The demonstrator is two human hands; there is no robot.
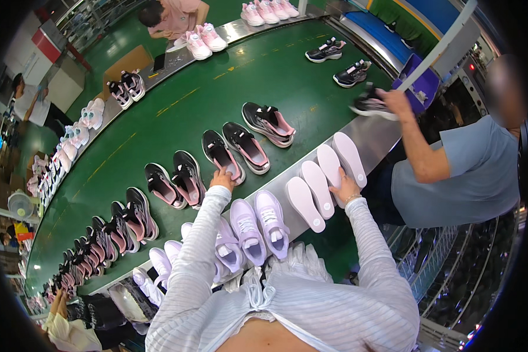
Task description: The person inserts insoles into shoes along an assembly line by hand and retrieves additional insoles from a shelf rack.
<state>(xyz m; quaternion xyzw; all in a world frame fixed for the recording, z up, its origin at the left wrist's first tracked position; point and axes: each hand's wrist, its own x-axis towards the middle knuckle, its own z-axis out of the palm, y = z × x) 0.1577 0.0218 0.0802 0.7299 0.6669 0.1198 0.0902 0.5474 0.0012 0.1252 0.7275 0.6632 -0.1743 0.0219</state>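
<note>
My left hand [222, 178] grips the heel of a black and pink sneaker [220, 152], which sits on the green conveyor belt [171, 127]. My right hand [346, 188] holds the heel end of a pale pink insole [329, 162], its thumb at one edge and fingers at the other. Another insole [350, 156] lies to the right of it, and two more insoles [315, 182] to the left, side by side on the metal ledge [380, 141]. Just right of the gripped sneaker is a second black and pink sneaker [246, 147].
Lilac sneakers [268, 222] line the ledge before me. Black sneakers [141, 213] run down the belt to the left. At right, a co-worker [457, 176] handles a blurred black shoe [374, 105] near a purple bin [418, 83]. Pink-white sneakers [204, 42] stand across the belt.
</note>
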